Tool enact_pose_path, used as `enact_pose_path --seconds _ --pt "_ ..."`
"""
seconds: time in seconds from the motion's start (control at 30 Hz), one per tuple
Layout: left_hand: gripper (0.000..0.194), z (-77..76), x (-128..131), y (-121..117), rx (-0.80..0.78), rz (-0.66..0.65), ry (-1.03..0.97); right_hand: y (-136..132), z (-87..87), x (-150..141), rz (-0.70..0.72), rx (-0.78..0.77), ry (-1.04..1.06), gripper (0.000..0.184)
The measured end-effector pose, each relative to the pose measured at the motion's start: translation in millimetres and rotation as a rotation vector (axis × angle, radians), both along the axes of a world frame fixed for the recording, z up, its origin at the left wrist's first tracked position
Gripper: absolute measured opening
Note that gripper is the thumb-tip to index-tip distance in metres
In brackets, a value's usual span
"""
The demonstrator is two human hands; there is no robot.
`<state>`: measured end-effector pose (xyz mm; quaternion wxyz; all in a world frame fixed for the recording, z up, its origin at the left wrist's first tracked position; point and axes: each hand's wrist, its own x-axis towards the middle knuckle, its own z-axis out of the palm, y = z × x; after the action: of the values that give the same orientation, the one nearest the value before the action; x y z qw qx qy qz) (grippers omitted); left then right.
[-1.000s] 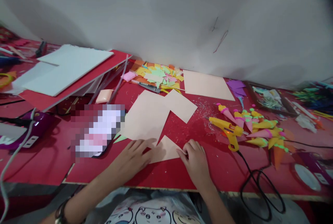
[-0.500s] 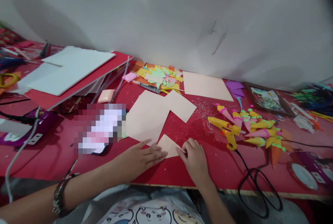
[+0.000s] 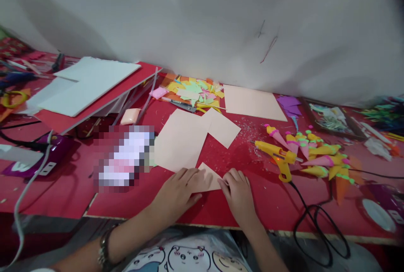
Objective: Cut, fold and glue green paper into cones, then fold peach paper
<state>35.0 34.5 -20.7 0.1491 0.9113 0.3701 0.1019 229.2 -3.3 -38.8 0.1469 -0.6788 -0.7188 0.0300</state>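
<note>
A small peach paper piece [image 3: 206,179] lies flat on the red tabletop between my hands. My left hand [image 3: 179,190] rests over its left corner, with the thumb stretched out apart from the fingers. At the opposite corner, the fingers and thumb of my right hand [image 3: 238,194] are closed on the paper's edge, which seems to curl up slightly. Just beyond, a large peach sheet [image 3: 181,139] and a smaller peach square [image 3: 224,128] overlap.
To the left are a blurred-out phone [image 3: 128,156] and a foam board stack [image 3: 91,86]. A yellow glue gun [image 3: 277,156] with a black cord lies at right beside several small decorated paper cones [image 3: 322,160]. Paper scraps [image 3: 195,91] are heaped near the wall [image 3: 202,23].
My left hand has drawn back from lying flat, its fingers now bent and the thumb spread toward me. My right hand keeps its pinch at the right corner. The view has shifted slightly.
</note>
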Motion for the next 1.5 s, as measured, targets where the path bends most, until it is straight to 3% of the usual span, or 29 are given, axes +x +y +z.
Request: enact_pose_path --seconds 0.17,0.33,0.5,0.73,0.97,1.17,1.5 --pt "0.057 -15.4 -1.7 -5.6 -0.104 0.217 -0.151 -1.0 1.3 0.6 -0.002 -0.018 0.055 0.025" --pt "0.062 -17.2 -0.7 -10.8 -0.126 0.269 -0.185 -1.9 0.3 1.0 -0.022 -0.038 0.115 0.023" --pt "0.058 -18.6 -2.0 -9.4 -0.168 0.272 -0.173 -6.4 5.6 6.0 0.078 -0.057 0.339 0.009" --pt "0.013 -5.6 -13.3 -6.9 -0.143 0.166 -0.142 -10.1 8.5 10.1 0.166 -0.087 0.386 0.011" --pt "0.012 -11.3 -18.0 -8.7 -0.034 0.253 -0.140 -5.5 5.5 6.9 0.003 -0.074 0.560 0.019" --pt "0.017 -10.4 -18.3 -8.8 0.022 0.340 -0.069 -2.4 2.2 2.7 -0.038 -0.088 0.441 0.020" --pt "0.023 -8.9 -16.9 -8.1 0.045 0.369 0.022 2.1 3.4 0.2 -0.039 -0.108 0.200 0.025"
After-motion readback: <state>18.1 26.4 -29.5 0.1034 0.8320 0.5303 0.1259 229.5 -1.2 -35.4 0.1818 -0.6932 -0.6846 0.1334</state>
